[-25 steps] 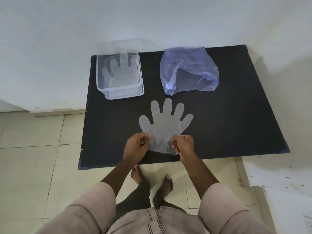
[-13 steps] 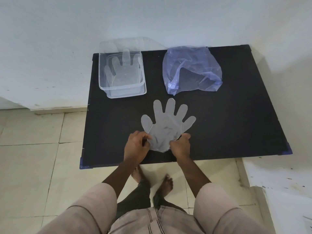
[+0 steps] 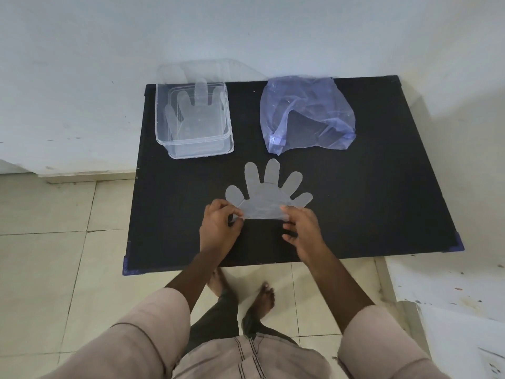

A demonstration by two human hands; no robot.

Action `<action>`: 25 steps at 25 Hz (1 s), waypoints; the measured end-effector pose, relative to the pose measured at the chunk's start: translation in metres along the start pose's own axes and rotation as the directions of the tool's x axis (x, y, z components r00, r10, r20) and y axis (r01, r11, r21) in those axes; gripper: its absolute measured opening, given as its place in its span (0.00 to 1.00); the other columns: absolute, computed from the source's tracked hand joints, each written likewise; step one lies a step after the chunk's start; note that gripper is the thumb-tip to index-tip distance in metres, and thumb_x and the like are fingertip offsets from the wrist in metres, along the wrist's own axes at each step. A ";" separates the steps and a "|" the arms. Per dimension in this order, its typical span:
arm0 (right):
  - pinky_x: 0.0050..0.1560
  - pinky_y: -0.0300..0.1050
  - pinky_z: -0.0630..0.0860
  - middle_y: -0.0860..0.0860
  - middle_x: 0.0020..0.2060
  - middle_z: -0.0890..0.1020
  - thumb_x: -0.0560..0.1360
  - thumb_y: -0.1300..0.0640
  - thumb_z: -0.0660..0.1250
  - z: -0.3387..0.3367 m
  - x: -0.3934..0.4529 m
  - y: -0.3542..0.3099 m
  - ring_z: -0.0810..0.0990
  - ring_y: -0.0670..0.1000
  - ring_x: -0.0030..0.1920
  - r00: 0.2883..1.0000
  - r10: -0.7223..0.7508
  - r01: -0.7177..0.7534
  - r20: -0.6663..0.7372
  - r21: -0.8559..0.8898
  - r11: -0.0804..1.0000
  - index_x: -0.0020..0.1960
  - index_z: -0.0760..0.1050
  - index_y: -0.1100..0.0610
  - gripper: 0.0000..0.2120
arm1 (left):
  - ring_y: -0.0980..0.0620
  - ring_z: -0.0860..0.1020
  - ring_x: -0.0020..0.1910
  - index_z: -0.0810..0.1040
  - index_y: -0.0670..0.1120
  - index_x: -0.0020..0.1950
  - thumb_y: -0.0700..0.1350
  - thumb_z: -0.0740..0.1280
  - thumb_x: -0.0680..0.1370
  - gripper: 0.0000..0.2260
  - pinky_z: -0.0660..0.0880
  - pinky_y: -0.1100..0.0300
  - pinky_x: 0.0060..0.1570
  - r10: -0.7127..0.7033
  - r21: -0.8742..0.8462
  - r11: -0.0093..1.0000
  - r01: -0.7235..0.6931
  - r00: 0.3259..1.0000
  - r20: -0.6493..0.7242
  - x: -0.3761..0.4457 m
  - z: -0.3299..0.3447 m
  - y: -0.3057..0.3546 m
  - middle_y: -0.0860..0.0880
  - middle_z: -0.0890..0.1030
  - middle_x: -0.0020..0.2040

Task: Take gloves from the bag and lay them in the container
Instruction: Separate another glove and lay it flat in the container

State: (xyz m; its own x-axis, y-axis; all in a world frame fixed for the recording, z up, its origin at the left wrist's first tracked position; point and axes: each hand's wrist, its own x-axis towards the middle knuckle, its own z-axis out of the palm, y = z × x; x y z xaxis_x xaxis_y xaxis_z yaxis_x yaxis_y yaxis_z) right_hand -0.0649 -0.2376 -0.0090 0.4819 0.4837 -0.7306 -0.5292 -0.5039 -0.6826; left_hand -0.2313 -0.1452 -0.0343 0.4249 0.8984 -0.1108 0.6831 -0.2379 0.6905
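Clear plastic glove (image 3: 266, 198) — cuff pinched by left hand (image 3: 220, 228) and right hand (image 3: 303, 231) — spreads over the black table (image 3: 369, 201).

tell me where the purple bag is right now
In the head view the purple bag lies on the far right part of the black table, right of the clear container and beyond the spread glove.

On the black bench (image 3: 355, 201), the left hand (image 3: 218, 228) and right hand (image 3: 303, 231) pinch the cuff corners of a clear glove (image 3: 266, 198), its digits spread away from the person. Behind, a clear container (image 3: 195, 147) holds another glove (image 3: 195, 110); a bluish bag (image 3: 306, 116) lies to its right.
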 end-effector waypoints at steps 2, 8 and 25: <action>0.58 0.49 0.76 0.50 0.60 0.73 0.66 0.48 0.77 -0.022 0.002 0.010 0.74 0.50 0.58 0.950 -0.280 0.313 0.141 -0.380 0.870 0.66 0.65 0.50 0.34 | 0.53 0.77 0.47 0.84 0.47 0.43 0.42 0.73 0.73 0.01 0.77 0.59 0.47 -0.033 -0.090 0.995 0.037 0.998 0.046 0.009 -0.006 0.005 0.50 0.79 0.50; 0.58 0.48 0.77 0.54 0.67 0.70 0.68 0.47 0.76 -0.023 0.011 0.031 0.73 0.52 0.63 0.782 -0.594 0.489 0.190 -0.777 0.396 0.70 0.66 0.49 0.34 | 0.54 0.78 0.47 0.84 0.48 0.42 0.43 0.75 0.71 0.02 0.78 0.60 0.50 -0.102 -0.176 0.977 0.119 0.989 0.105 0.020 -0.010 0.010 0.49 0.80 0.50; 0.36 0.44 0.82 0.60 0.44 0.82 0.78 0.62 0.63 0.018 -0.022 -0.120 0.84 0.55 0.41 0.857 -0.448 0.470 0.253 -0.029 0.882 0.45 0.76 0.57 0.05 | 0.47 0.84 0.40 0.80 0.39 0.44 0.37 0.68 0.76 0.02 0.81 0.57 0.38 -0.036 -0.712 0.671 0.208 0.968 0.249 0.076 -0.103 0.074 0.42 0.84 0.41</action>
State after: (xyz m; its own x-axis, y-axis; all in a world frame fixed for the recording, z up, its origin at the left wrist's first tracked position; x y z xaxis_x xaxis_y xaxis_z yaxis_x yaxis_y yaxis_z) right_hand -0.0247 -0.1748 0.0897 0.4739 0.8215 -0.3172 -0.2200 -0.2383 -0.9459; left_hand -0.2099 -0.0569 0.0815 0.5347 0.7862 -0.3098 0.1240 0.2897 0.9491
